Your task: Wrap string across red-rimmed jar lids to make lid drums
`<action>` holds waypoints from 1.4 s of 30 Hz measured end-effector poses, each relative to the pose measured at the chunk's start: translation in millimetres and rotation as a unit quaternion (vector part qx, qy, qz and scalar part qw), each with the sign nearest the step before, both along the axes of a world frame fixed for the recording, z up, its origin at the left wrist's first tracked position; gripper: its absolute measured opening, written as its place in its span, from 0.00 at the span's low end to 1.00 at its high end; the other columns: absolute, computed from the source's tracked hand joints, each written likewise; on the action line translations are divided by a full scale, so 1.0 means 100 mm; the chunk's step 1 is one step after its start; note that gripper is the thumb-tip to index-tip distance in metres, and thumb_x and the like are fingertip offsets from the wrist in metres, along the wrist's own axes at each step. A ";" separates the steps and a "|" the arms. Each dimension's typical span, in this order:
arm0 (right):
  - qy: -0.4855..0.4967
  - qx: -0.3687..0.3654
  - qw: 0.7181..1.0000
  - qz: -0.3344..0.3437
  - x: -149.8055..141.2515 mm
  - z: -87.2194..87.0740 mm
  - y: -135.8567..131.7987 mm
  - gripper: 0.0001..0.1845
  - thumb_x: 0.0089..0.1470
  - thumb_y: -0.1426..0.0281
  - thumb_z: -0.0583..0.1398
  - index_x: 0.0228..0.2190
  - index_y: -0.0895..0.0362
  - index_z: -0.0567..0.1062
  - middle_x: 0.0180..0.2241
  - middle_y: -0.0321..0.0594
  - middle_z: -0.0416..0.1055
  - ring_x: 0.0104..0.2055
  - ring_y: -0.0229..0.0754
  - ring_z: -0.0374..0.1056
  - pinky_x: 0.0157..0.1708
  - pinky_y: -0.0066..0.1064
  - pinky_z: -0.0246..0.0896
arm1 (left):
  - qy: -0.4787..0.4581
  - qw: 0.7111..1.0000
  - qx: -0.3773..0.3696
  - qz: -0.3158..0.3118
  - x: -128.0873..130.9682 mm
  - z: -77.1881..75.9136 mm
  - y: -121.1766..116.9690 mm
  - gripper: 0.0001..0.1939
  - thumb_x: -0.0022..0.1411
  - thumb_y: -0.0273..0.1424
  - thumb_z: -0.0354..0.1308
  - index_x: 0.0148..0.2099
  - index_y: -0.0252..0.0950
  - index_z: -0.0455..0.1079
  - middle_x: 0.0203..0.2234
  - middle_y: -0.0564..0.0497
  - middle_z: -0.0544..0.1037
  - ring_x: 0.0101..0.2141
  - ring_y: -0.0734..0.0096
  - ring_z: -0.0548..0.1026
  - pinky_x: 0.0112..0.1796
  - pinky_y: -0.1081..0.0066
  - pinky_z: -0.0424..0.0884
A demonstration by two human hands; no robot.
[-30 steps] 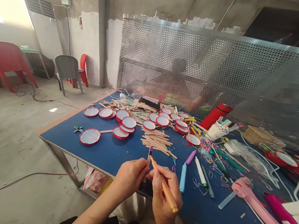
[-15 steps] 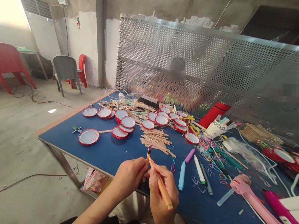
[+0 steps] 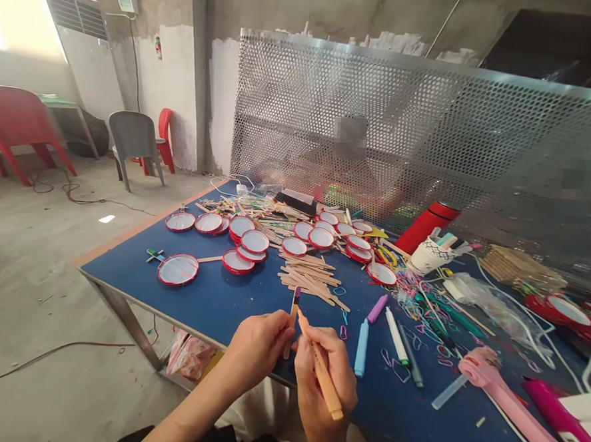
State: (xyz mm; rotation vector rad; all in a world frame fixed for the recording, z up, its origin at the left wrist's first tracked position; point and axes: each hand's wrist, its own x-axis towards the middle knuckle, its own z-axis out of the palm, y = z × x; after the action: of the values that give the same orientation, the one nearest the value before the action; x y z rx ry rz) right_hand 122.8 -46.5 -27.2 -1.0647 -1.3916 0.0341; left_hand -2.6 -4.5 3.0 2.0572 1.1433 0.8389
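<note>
**left hand [image 3: 257, 349] and right hand [image 3: 324, 376] closed on a craft stick [image 3: 292, 327] and a tan pencil [image 3: 322, 373]**

left hand curled narrow around the lower part of the craft stick, with the stick nearly upright and its top end coloured purple. right hand in a narrow pencil grip on the tan pencil, slanted across the fingers, its tip just beside the stick, contact impossible to tell from this view. both hands over the near edge of a blue-topped work table [image 3: 122, 264].

just right of the hands, a light blue marker [image 3: 362, 348], a white marker [image 3: 393, 337], a purple marker [image 3: 377, 309] and a grey pen [image 3: 411, 365], lying loose among tangled rubber bands [image 3: 415, 308]. straight ahead, a pile of craft sticks [image 3: 309, 282], flanked by scattered red-rimmed round frames [image 3: 178, 269], some overlapping, at least one with a stick handle attached. farther right, a pink plastic tool [image 3: 504, 407], a patterned cup of markers [image 3: 427, 257] and a red flask [image 3: 427, 226].

beyond the table, a perforated metal screen [image 3: 382, 119], with a blurred person [image 3: 349, 164] behind it. off to the left on the concrete floor, a red plastic chair [image 3: 16, 124] and a grey plastic chair [image 3: 136, 141].
</note>
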 end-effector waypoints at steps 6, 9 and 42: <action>-0.056 0.005 0.998 0.030 0.00 0.13 0.01 0.09 0.60 0.79 0.57 0.39 0.55 0.72 0.32 0.38 0.71 0.33 0.40 0.70 0.31 0.32 0.71 | 0.004 1.000 0.004 -0.003 0.01 0.01 0.01 0.14 0.67 0.32 0.48 0.27 0.41 0.62 0.22 0.54 0.75 0.22 0.71 0.69 0.25 0.74 0.62; -0.049 0.011 0.999 0.016 0.01 0.13 0.02 0.09 0.60 0.79 0.57 0.38 0.55 0.73 0.32 0.38 0.71 0.33 0.40 0.71 0.32 0.32 0.70 | 0.005 1.000 0.004 -0.006 0.01 0.02 0.01 0.14 0.67 0.31 0.48 0.27 0.40 0.61 0.21 0.55 0.74 0.22 0.72 0.69 0.25 0.74 0.62; -0.014 0.022 1.000 0.004 0.02 0.09 -0.02 0.10 0.59 0.80 0.56 0.39 0.55 0.74 0.32 0.38 0.71 0.33 0.39 0.70 0.32 0.31 0.70 | 0.015 0.998 -0.048 -0.033 -0.02 0.08 0.01 0.17 0.69 0.29 0.46 0.25 0.39 0.59 0.21 0.55 0.75 0.23 0.74 0.69 0.28 0.76 0.62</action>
State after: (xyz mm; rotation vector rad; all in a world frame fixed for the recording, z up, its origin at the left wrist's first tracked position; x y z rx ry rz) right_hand 124.5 -48.4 -17.8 -1.0253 -1.4168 -0.0060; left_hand -5.1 -3.2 11.1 2.0218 1.1048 0.7102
